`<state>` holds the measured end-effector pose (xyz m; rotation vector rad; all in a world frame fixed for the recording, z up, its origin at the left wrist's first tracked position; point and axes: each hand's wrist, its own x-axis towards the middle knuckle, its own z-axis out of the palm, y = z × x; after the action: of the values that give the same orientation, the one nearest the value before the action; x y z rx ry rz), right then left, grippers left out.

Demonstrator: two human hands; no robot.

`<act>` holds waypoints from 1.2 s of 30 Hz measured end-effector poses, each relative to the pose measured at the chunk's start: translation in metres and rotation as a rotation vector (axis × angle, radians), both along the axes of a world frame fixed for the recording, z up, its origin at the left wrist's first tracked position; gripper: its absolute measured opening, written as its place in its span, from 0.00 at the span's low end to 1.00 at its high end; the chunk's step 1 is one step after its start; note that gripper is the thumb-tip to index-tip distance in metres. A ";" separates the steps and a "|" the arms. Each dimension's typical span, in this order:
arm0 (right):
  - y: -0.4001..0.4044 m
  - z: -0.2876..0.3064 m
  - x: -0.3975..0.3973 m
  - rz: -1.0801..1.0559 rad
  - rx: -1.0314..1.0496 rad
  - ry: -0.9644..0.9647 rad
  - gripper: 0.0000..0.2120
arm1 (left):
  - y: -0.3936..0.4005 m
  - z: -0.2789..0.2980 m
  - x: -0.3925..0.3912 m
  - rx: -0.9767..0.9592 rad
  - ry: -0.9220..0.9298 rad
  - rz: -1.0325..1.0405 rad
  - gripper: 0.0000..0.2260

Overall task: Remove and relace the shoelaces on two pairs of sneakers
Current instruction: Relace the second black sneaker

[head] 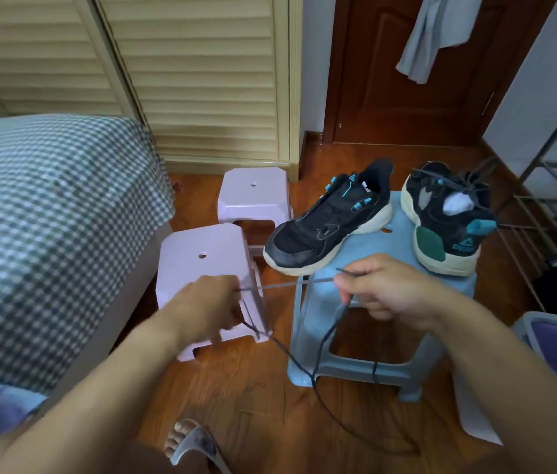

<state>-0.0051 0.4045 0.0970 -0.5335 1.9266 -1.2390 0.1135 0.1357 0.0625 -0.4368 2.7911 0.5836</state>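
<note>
Hands (290, 299) pinching shoelace (283, 284), sneaker (448, 217) logo possibly "PEAK"

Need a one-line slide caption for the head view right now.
Both hands, left and right, stretch a dark shoelace before two black sneakers on a blue stool.

A single wide-angle head-worn view looks forward and steeply down, close over both forearms, taking in the blue stool (366, 336) just ahead, the wooden floor (253, 398) below, and a door (407, 80) farther off.
</note>
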 end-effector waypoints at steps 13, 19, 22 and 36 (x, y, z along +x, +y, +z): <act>0.004 -0.035 0.017 0.488 0.693 0.197 0.12 | -0.059 0.016 -0.023 1.292 0.814 1.029 0.11; -0.005 -0.057 0.022 0.394 0.649 0.229 0.12 | -0.042 0.016 -0.039 0.979 0.712 0.890 0.14; -0.017 -0.042 0.002 -0.151 0.296 0.179 0.18 | 0.000 0.010 -0.062 0.790 0.455 0.580 0.11; 0.000 -0.014 -0.041 -0.683 -0.029 0.053 0.10 | 0.098 -0.023 -0.070 0.509 0.343 0.308 0.26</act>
<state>-0.0461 0.4046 0.0828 0.1078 2.2228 -1.6762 0.0439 0.2335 0.0391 -0.7084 2.7365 1.5178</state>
